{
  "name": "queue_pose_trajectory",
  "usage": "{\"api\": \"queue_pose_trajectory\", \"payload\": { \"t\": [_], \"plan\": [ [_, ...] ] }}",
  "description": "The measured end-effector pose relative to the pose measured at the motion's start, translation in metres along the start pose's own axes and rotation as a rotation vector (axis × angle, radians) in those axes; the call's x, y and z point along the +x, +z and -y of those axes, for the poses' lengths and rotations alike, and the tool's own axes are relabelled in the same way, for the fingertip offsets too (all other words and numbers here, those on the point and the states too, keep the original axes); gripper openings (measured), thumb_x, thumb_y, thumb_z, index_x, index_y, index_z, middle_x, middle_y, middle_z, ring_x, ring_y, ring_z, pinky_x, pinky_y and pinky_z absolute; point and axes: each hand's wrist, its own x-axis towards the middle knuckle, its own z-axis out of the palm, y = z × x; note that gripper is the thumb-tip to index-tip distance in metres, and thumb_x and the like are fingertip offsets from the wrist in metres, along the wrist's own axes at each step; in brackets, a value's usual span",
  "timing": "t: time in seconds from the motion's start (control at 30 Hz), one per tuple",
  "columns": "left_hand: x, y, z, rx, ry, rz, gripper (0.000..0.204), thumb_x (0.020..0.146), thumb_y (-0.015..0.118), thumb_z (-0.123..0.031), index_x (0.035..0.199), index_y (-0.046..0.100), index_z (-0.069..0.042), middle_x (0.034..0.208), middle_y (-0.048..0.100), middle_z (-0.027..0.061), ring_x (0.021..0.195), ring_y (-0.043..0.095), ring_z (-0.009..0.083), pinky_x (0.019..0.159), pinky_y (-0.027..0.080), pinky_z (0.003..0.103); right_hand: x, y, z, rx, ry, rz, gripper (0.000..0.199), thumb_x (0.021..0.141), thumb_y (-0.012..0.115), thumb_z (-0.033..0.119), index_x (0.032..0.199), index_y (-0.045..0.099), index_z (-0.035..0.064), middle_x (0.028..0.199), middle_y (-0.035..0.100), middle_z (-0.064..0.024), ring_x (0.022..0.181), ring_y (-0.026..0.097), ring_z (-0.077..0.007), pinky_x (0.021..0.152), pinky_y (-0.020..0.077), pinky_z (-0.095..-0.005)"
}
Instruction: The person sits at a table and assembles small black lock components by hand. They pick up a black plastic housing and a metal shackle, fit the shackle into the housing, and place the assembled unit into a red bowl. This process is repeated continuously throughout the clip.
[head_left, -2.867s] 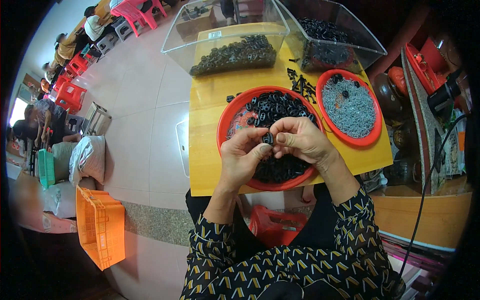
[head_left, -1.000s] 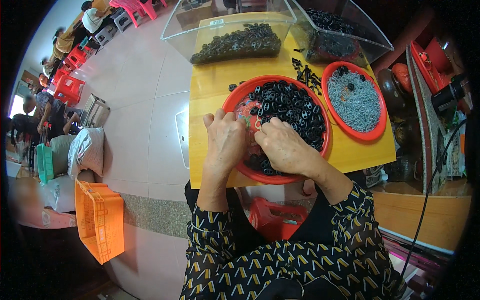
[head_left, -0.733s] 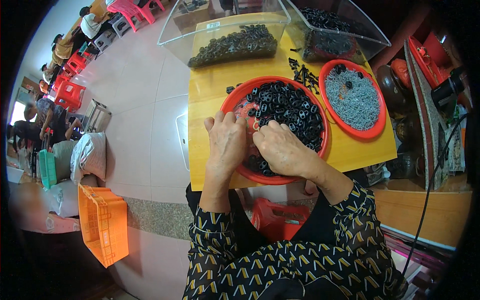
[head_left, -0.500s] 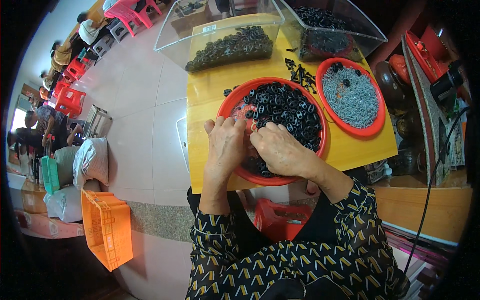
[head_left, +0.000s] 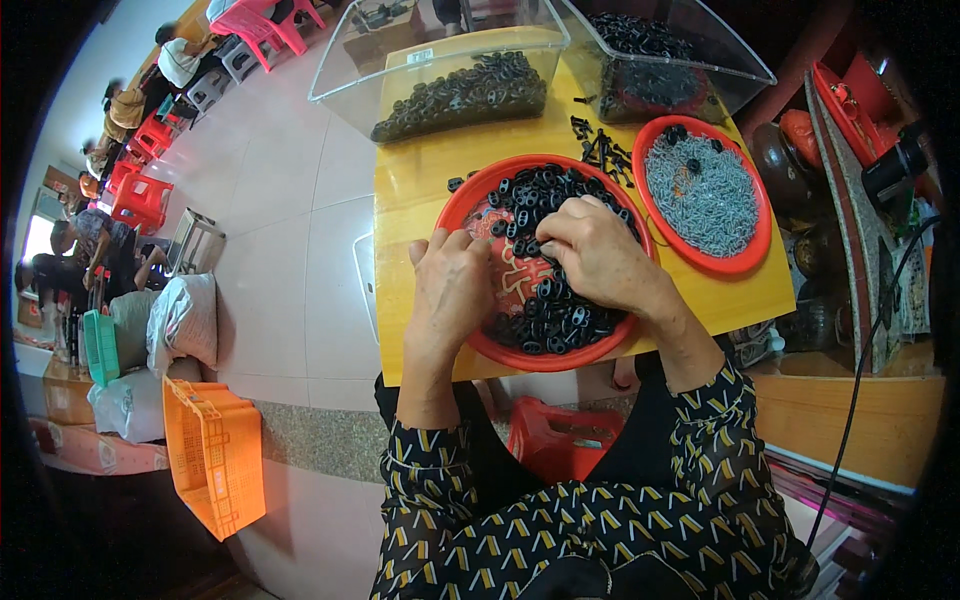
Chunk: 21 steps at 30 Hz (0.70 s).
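A round red tray (head_left: 645,295) in front of me holds many small black oval pieces with two holes, like cord locks (head_left: 550,310). Over its left rim, my left hand (head_left: 450,285) is closed with fingers curled; what it grips, if anything, is hidden. My right hand (head_left: 600,250) is above the pile at the tray's middle right, thumb and fingers pinched together against the black pieces. Whether a piece is between them I cannot make out. A patch of the tray's patterned bottom shows between the hands.
Right of it, a second red tray (head_left: 765,225) holds small silvery metal pieces (head_left: 700,205) and a few black ones. Black pins (head_left: 605,155) lie on the yellow tabletop (head_left: 405,210). Two clear bins (head_left: 330,65) of black parts stand behind. An orange crate (head_left: 215,455) sits lower left; people sit far left.
My right hand has moved right and slightly up, away from my left hand. The black pieces have shifted, baring more of the tray bottom. My left hand has stayed almost in place.
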Motion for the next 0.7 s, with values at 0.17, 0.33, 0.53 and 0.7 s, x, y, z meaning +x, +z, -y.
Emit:
{"api": "queue_pose_trajectory", "payload": {
  "t": [0.17,0.33,0.53,0.7],
  "plan": [
    [0.012,0.009,-0.006,0.042,-0.026,0.046,0.011,0.064,0.061,-0.011,0.072,0.061,-0.005,0.075,0.059,0.0116,0.078,0.054,0.026,0.072,0.035,0.037,-0.003,-0.001,-0.004,0.049,-0.037,0.067,0.007,0.07,0.06,0.005,0.075,0.06,0.0016,0.075,0.055,-0.0125,0.077,0.052,-0.0295,0.071,0.0421,-0.037],
    [0.012,0.01,-0.007,0.071,-0.056,0.074,0.016,0.063,0.062,-0.014,0.076,0.061,-0.005,0.075,0.059,0.0132,0.077,0.055,0.0271,0.072,0.036,0.037,0.001,-0.018,-0.012,-0.08,0.059,-0.043,0.007,0.071,0.058,0.009,0.075,0.06,0.0032,0.074,0.054,-0.0146,0.079,0.052,-0.0318,0.072,0.0421,-0.0402],
    [0.005,0.016,-0.002,0.005,-0.023,-0.043,0.015,0.062,0.064,-0.013,0.073,0.06,-0.005,0.072,0.057,0.013,0.074,0.054,0.0284,0.07,0.036,0.037,-0.004,-0.031,-0.007,-0.114,0.112,0.133,0.008,0.07,0.06,0.01,0.075,0.062,0.005,0.078,0.055,-0.0146,0.08,0.052,-0.0317,0.072,0.0424,-0.0403],
    [0.007,0.013,-0.005,-0.036,-0.019,-0.049,0.014,0.062,0.063,-0.01,0.073,0.059,-0.004,0.075,0.056,0.0121,0.076,0.052,0.0284,0.071,0.035,0.037,-0.004,-0.014,-0.002,-0.278,0.037,0.34,0.009,0.067,0.063,0.012,0.075,0.064,0.0077,0.08,0.056,-0.0134,0.082,0.053,-0.0293,0.074,0.0437,-0.038]
  ]
}}
